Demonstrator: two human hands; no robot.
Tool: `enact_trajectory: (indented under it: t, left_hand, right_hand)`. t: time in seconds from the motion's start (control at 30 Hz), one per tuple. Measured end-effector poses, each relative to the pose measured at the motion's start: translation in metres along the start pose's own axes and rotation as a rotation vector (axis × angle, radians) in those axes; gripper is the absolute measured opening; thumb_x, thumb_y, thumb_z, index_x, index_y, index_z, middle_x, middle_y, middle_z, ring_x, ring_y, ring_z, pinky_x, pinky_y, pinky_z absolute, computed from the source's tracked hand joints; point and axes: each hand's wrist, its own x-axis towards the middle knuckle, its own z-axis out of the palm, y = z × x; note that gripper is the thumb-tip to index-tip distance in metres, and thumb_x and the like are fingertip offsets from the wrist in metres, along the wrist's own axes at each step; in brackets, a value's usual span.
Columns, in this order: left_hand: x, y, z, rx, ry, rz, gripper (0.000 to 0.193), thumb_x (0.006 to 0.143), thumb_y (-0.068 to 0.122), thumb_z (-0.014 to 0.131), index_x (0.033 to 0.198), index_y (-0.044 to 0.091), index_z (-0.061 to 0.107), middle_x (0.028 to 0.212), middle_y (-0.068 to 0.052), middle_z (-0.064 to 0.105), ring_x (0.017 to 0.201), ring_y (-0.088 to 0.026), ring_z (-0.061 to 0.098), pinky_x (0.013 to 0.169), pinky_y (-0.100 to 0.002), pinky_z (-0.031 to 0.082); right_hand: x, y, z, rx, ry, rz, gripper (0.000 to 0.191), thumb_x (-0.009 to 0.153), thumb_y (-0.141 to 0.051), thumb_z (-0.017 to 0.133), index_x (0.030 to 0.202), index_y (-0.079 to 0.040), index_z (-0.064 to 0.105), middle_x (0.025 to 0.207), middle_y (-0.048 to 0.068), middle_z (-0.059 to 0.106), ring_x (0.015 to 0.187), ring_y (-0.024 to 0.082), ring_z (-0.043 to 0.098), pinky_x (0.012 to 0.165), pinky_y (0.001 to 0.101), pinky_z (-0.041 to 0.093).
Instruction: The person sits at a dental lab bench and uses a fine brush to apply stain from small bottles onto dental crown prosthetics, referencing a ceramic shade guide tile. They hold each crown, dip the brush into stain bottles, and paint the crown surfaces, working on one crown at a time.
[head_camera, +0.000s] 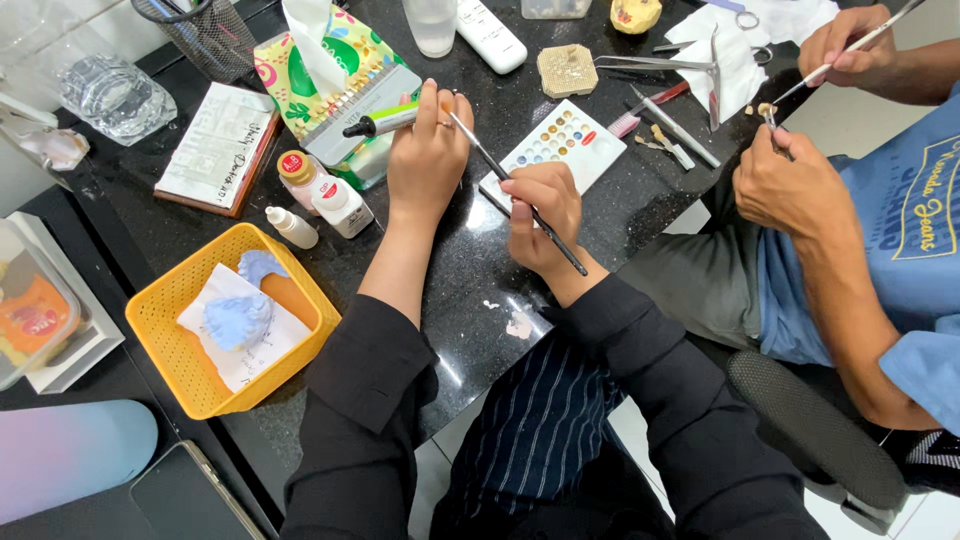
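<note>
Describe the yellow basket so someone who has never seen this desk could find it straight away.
Start at the black stone table and go to its near left edge, left of the person's left sleeve. The yellow basket sits there, below two small white dropper bottles. It alone is a yellow mesh tub, holding pale blue dental casts on white paper.

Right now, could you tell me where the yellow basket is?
In the head view, the yellow basket sits on the black table, left of the person's left sleeve, just below the small white bottles.
</note>
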Motion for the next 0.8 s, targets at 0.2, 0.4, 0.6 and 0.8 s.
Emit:
enact_trajectory:
  t: [0.2,0.4,0.6,0.8]
  left_hand:
    - [0.0016,0.0052,0.0023,0.043,-0.077,-0.059,0.022,0.097,0.013,0.061,0.116,0.004,0.069,0.118,-0.007,0.066,0.131,-0.023,0.055,0.085,-0.031,0.057]
    - [0.0023,0.0061,0.0032,0.073,-0.069,-0.074,0.024,0.096,0.012,0.061,0.116,0.003,0.07,0.119,-0.008,0.066,0.129,-0.024,0.056,0.084,-0.031,0.057]
    - [0.0015,0.0027,0.0046,0.078,-0.081,-0.075,0.024,0.095,0.011,0.062,0.115,0.002,0.07,0.117,-0.01,0.067,0.129,-0.024,0.057,0.084,-0.033,0.057]
    - [0.0026,0.0027,0.0037,0.048,-0.076,-0.076,0.024,0.094,0.013,0.062,0.115,0.003,0.069,0.117,-0.009,0.067,0.128,-0.025,0.058,0.088,-0.034,0.057]
  right_hand:
    - [0.0031,0.0027,0.0054,0.059,-0.031,-0.051,0.009,0.104,-0.009,0.053,0.109,-0.004,0.058,0.095,0.01,0.066,0.087,0.027,0.06,0.081,0.0399,0.05]
    - [0.0056,0.0007,0.0051,0.0,0.011,-0.023,0.01,0.102,-0.008,0.053,0.109,-0.004,0.059,0.097,0.011,0.066,0.089,0.027,0.056,0.084,0.0408,0.047]
    - [0.009,0.0003,0.0086,-0.015,-0.011,-0.032,0.009,0.103,-0.008,0.054,0.109,-0.005,0.059,0.098,0.011,0.066,0.091,0.028,0.057,0.086,0.0418,0.047]
    - [0.0075,0.0011,0.0066,0.018,-0.033,-0.044,0.009,0.102,-0.009,0.054,0.109,-0.005,0.059,0.098,0.01,0.066,0.092,0.028,0.057,0.088,0.0406,0.047]
